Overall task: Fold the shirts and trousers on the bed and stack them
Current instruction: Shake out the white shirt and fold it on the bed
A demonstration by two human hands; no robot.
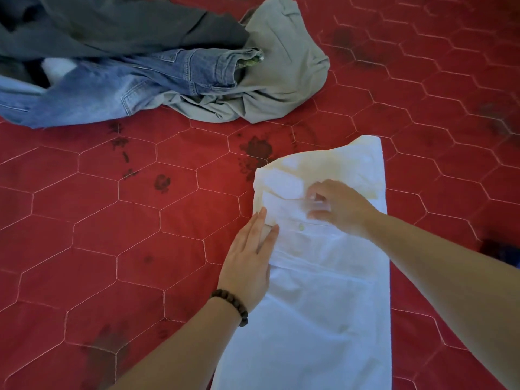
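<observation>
White trousers [323,299] lie folded lengthwise in a long strip on the red quilted bed [112,220], waist end away from me. My left hand [247,263] presses flat on their left edge near the back pocket, fingers straight. Over the waistband hovers my right hand [334,204], its fingertips blurred and curled down onto the cloth; whether they pinch it I cannot tell. At the far side sits a heap of unfolded clothes: blue jeans [112,88], khaki trousers [281,68] and a dark grey garment [112,26].
Dark floral marks dot the red quilt around the trousers. A dark object [501,251] peeks in at the right edge. A white piece of cloth [57,67] shows under the heap at the left.
</observation>
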